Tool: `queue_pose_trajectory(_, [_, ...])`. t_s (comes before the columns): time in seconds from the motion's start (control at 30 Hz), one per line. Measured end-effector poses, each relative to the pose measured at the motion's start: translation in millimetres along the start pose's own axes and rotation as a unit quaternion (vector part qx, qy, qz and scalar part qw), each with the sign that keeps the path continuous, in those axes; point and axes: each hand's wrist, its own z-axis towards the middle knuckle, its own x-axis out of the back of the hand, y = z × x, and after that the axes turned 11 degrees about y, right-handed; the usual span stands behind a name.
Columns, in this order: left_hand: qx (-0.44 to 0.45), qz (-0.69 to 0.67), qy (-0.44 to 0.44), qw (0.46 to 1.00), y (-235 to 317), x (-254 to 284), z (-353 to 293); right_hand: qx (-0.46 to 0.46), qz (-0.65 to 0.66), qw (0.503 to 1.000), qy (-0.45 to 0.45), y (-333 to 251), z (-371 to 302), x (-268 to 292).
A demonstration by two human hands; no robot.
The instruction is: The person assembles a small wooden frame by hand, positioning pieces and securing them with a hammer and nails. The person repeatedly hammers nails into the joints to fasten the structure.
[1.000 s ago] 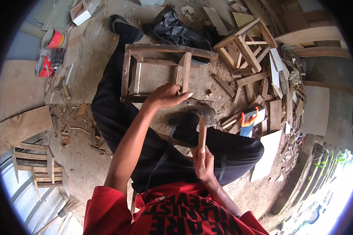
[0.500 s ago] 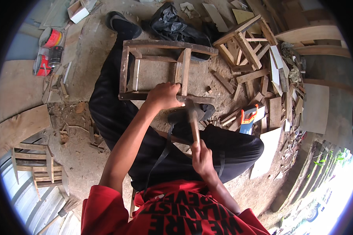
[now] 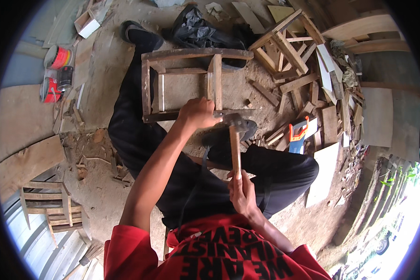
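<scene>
A wooden frame [image 3: 146, 88] with dark rails and crosspieces lies in front of me, between my outstretched left leg and bent right leg. My left hand [image 3: 198, 113] is closed round its near rail, beside the joint with the right crosspiece. The thumb points right along the rail; whether a nail is under it I cannot make out. My right hand [image 3: 242, 192] grips the lower end of a hammer's handle. The hammer [image 3: 235, 148] has its dark head close by the left thumb, over the near rail's right end.
Offcuts and a second wooden frame [image 3: 284, 46] are heaped at the right, with an orange-handled saw [image 3: 297, 135] below them. A black plastic bag [image 3: 196, 30] lies at the far side. Cans [image 3: 57, 57] stand on the left, and a slatted wooden piece [image 3: 49, 200] sits lower left.
The hammer, blurred before, now shows sharply, with its head slightly right of where it was. My left hand keeps its hold on the frame. The whole view has shifted a little.
</scene>
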Motion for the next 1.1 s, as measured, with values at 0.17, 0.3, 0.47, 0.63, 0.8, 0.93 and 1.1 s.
queue_pose_trajectory(0.17, [0.028, -0.009, -0.030, 0.999, 0, -3, 7, 0.189, 0.059, 0.980, 0.006, -12, -11, 9])
queue_pose_trajectory(0.3, [0.019, -0.009, -0.002, 1.000, 0, -5, 2, 0.244, -0.016, 0.970, 0.017, -3, 3, 3])
queue_pose_trajectory(0.47, [0.013, -0.029, -0.026, 0.999, 2, 1, 0, 0.117, -0.143, 0.982, 0.043, 12, 9, -3])
queue_pose_trajectory(0.63, [0.064, 0.009, -0.057, 0.996, 8, 5, 5, 0.135, -0.046, 0.989, 0.029, 11, 3, -6])
queue_pose_trajectory(0.8, [0.048, -0.030, -0.095, 0.994, 10, 15, 6, 0.081, -0.047, 0.995, 0.036, 30, 13, -8])
queue_pose_trajectory(0.93, [0.046, -0.020, -0.078, 0.996, 5, 6, 10, 0.089, 0.030, 0.995, 0.029, 0, 5, -2])
queue_pose_trajectory(1.1, [0.069, -0.005, -0.112, 0.991, 3, 0, 13, 0.324, 0.046, 0.945, 0.010, -14, -1, 10])
